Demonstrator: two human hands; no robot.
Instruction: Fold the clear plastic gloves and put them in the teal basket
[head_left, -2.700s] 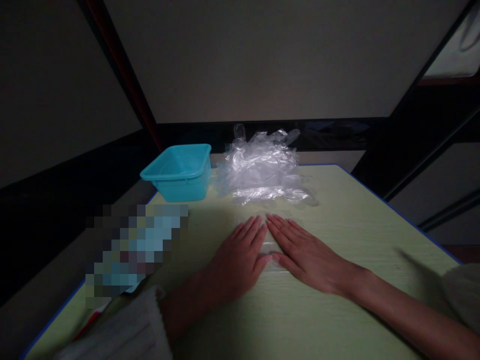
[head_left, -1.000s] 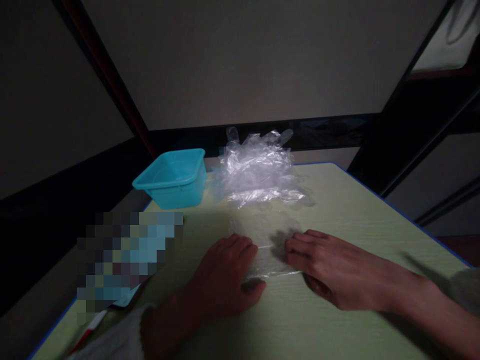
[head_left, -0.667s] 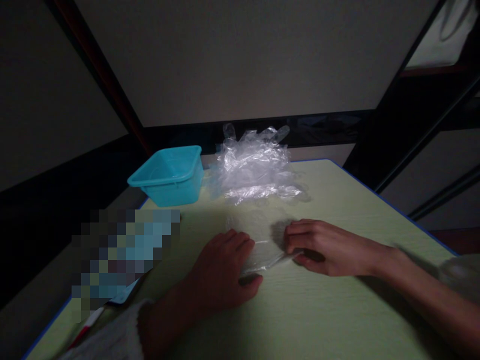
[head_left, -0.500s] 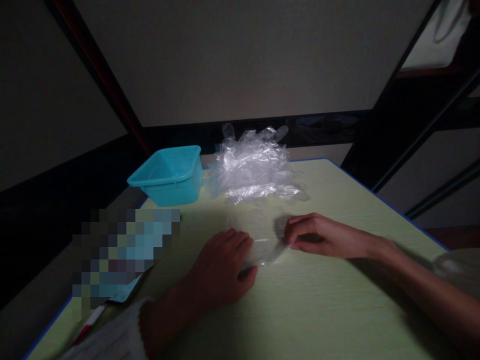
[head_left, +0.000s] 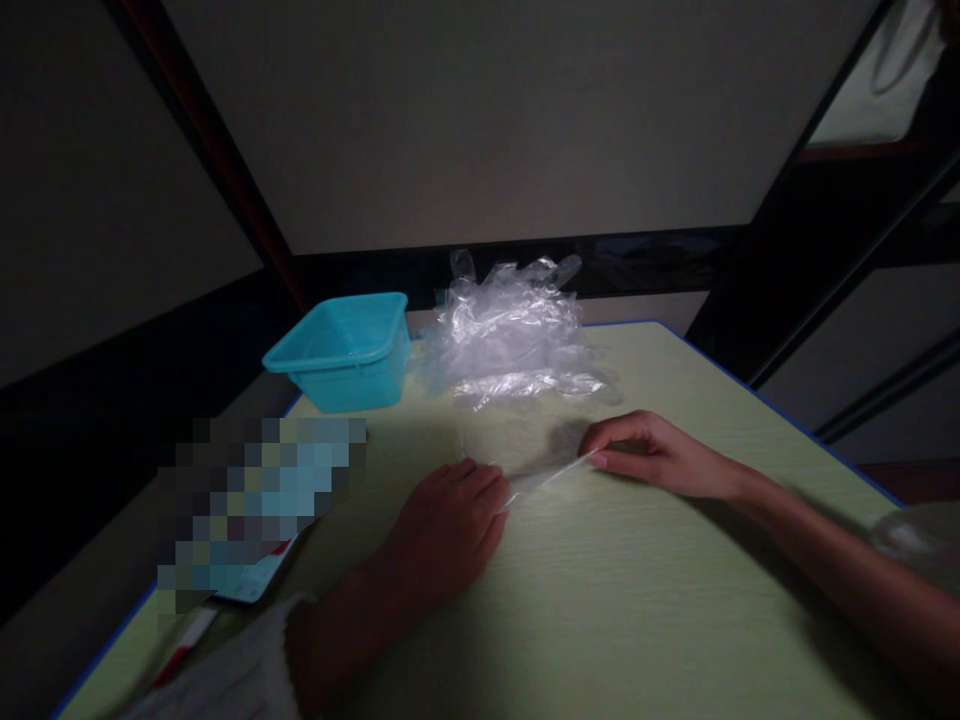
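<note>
A thin sheet of clear plastic (head_left: 546,480) lies on the pale green table between my hands, its near edge raised in a slanting line. My left hand (head_left: 454,520) rests over its left end, fingers together and thumb drawn in against it. At the other end, my right hand (head_left: 637,450) pinches the edge between thumb and fingertips. Beyond both hands a heap of crinkled clear plastic gloves (head_left: 517,330) is piled on the table. The part of the sheet beneath my left hand is hidden.
A turquoise plastic basket (head_left: 337,355) stands at the table's back left. Nearer, a pixelated flat item (head_left: 262,560) and a red and white pen-like object (head_left: 187,640) lie along the left edge. A wall rises behind the table (head_left: 637,620).
My right hand has moved slightly up and away with the sheet's edge, which is now pulled into a straighter line. My left thumb has closed in toward the fingers.
</note>
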